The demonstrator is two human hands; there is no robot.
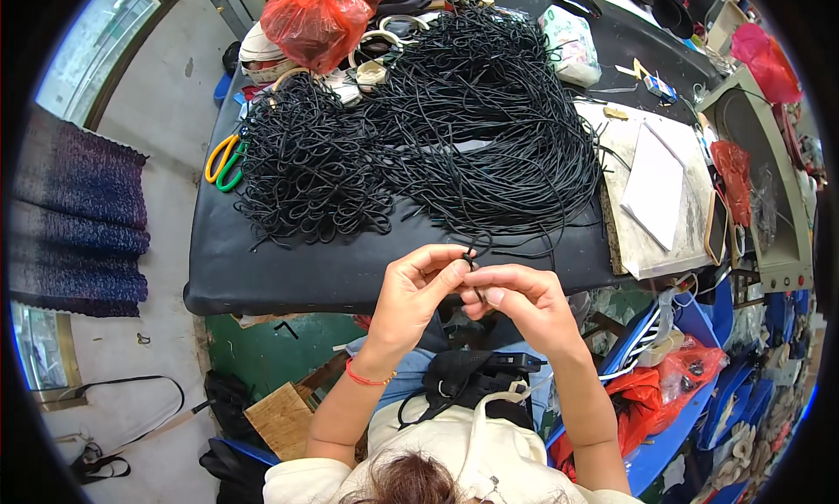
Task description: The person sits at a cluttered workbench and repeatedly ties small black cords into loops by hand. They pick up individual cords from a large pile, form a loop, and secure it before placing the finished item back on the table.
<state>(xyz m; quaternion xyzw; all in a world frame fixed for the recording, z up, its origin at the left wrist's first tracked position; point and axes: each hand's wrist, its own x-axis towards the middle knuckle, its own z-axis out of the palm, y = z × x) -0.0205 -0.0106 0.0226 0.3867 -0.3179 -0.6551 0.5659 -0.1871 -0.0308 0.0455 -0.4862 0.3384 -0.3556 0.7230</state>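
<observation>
Just past the near edge of the black-covered table, both my hands meet over a thin black cord [469,259]. My left hand [418,287] pinches the cord between thumb and fingertips where it bends into a small loop or knot. Close beside it, my right hand [523,298] has its fingers closed on the same cord a little lower. A large heap of long black cords [498,128] spreads over the table beyond my hands. To its left lies a smaller pile of short looped black cords [306,167].
Scissors [229,163] with yellow and green handles lie left of the looped pile. Behind are a red plastic bag [319,23] and a tissue pack [570,45]. At right, white paper [655,189] rests on a board [622,242]; blue bins [673,434] stand below.
</observation>
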